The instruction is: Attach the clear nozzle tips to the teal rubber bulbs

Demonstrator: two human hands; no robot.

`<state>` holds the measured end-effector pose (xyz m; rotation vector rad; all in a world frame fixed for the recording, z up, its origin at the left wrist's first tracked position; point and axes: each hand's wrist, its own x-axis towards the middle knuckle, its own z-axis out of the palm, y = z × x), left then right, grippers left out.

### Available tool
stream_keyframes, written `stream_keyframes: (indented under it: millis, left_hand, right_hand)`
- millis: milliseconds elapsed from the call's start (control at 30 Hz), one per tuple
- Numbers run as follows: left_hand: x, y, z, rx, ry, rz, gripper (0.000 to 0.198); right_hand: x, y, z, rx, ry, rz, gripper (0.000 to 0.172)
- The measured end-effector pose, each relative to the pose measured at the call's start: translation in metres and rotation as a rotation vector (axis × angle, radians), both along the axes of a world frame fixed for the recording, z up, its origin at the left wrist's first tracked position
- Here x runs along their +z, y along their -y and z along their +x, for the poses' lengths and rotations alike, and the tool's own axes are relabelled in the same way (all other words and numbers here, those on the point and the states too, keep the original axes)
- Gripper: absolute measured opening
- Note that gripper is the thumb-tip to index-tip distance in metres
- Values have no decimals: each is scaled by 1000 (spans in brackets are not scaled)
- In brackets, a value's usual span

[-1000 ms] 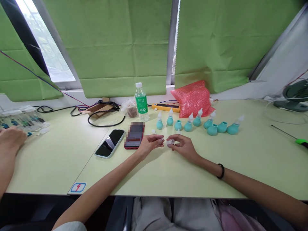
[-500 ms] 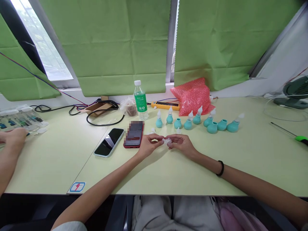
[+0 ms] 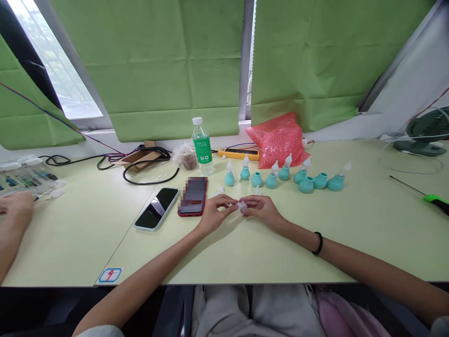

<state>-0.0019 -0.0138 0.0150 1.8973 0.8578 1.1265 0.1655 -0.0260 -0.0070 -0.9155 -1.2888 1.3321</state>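
Between my fingertips is a small clear plastic piece [image 3: 242,206], held just above the table. My left hand [image 3: 218,211] pinches it from the left, and my right hand [image 3: 261,211] grips its right side with bent fingers. Its exact shape is too small to tell. Behind my hands stand several teal bulbs [image 3: 271,181], some with pointed clear tips and some with bare round openings. Small whitish pieces [image 3: 257,190] lie on the table just beyond my fingers.
Two phones, one dark [image 3: 156,209] and one red-cased [image 3: 192,196], lie left of my hands. Behind are a water bottle [image 3: 203,149], a yellow tool [image 3: 238,154] and red bubble wrap [image 3: 280,140]. A screwdriver [image 3: 419,192] lies right; another person's hand [image 3: 17,208] is far left.
The view has shifted slightly. Both my hands stay together on the clear piece, which looks turned a little between the fingers.
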Motion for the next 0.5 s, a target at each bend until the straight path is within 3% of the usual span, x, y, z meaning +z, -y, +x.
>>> stream_keyframes:
  millis: [333,500]
  left_hand:
    - [-3,-3,1,-37,60,-78,20]
    - [0,1,-1,-18,-23,12,21]
  right_hand:
    - [3,3,-1,2,15,-19,33]
    - [4,4,1,6,3,-14,29]
